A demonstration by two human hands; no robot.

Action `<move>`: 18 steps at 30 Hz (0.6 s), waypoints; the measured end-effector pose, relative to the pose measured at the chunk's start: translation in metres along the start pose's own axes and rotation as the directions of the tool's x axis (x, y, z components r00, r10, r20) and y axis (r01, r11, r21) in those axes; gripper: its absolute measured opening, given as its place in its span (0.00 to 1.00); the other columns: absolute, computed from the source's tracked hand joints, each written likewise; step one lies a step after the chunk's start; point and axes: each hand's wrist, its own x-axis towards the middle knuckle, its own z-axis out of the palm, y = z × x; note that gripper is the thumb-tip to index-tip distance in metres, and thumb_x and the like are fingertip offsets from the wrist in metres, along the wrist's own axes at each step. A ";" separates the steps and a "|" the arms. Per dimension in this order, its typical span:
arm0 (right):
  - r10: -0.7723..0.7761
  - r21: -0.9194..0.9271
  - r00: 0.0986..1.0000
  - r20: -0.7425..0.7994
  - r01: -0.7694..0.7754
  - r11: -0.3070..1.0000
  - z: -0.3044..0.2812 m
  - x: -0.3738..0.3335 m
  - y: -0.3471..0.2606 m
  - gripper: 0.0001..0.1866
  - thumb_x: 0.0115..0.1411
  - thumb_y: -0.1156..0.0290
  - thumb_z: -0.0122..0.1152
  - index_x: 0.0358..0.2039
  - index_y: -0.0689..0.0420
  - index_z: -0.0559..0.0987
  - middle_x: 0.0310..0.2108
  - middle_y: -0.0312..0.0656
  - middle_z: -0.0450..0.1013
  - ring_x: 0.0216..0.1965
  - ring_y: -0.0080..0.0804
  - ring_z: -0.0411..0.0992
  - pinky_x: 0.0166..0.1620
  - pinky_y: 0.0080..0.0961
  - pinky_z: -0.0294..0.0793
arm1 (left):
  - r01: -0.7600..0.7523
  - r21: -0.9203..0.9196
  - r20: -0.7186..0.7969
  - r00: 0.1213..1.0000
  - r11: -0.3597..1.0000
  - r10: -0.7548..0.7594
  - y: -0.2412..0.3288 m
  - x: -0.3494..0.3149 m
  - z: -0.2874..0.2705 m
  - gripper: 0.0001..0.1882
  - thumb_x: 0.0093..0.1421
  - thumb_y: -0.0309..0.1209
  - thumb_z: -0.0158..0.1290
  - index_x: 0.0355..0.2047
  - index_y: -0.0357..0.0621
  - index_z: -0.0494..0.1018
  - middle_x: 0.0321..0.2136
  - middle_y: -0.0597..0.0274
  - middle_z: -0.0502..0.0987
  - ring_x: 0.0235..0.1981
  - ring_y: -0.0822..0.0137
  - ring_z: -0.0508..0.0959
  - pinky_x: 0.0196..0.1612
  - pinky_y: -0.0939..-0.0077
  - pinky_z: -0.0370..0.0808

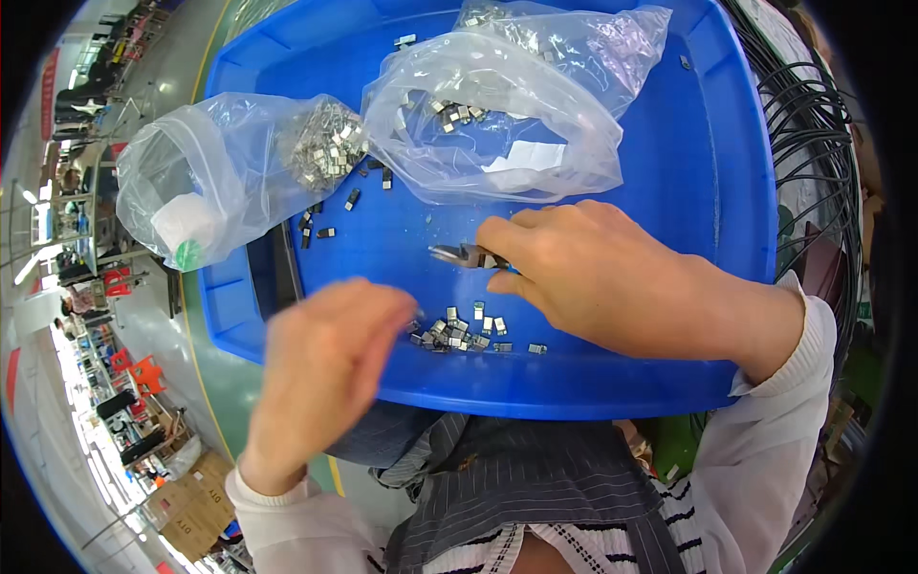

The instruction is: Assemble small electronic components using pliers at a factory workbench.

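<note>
My right hand (574,253) is closed around a pair of small pliers (459,254). Their metal jaws point left over the blue tray (593,383), and the palm hides most of the handles. My left hand (330,349), blurred by motion, has its fingers pressed together. At its fingertips is something small and dark that I cannot make out. Just beside those fingertips lies a loose pile of small silver metal connectors (457,333) on the tray floor. Several dark-bodied connectors (353,199) are scattered farther off, to the left.
An open clear plastic bag (430,172) with connectors and a white paper slip lies at the tray's far side, another bag behind it. A third bag (249,134), full of connectors, hangs over the left rim. Black cables (803,124) run along the right.
</note>
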 end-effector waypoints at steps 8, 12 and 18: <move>0.047 -0.059 0.997 0.054 -0.044 0.997 -0.004 0.009 0.007 0.07 0.54 0.73 0.54 0.32 0.62 0.70 0.26 0.48 0.72 0.26 0.46 0.71 0.31 0.35 0.69 | -0.100 0.031 0.190 0.977 0.995 0.092 -0.004 0.021 -0.001 0.09 0.47 0.17 0.51 0.31 0.37 0.74 0.24 0.61 0.74 0.21 0.65 0.71 0.26 0.77 0.66; 0.038 -0.081 0.997 0.068 -0.032 0.996 -0.003 0.013 0.009 0.08 0.54 0.72 0.54 0.31 0.62 0.70 0.25 0.48 0.73 0.25 0.46 0.71 0.31 0.36 0.69 | -0.101 -0.008 0.277 0.956 0.995 0.100 -0.013 0.014 0.009 0.11 0.48 0.20 0.53 0.34 0.41 0.73 0.24 0.63 0.73 0.22 0.63 0.71 0.26 0.75 0.67; 0.078 -0.270 0.993 0.088 -0.051 0.961 0.005 0.010 0.013 0.09 0.54 0.70 0.54 0.30 0.63 0.69 0.25 0.50 0.72 0.25 0.46 0.72 0.30 0.37 0.71 | -0.189 -0.100 -0.375 0.917 0.977 0.139 -0.011 0.069 0.000 0.13 0.48 0.20 0.53 0.37 0.42 0.73 0.28 0.63 0.75 0.24 0.63 0.74 0.28 0.72 0.70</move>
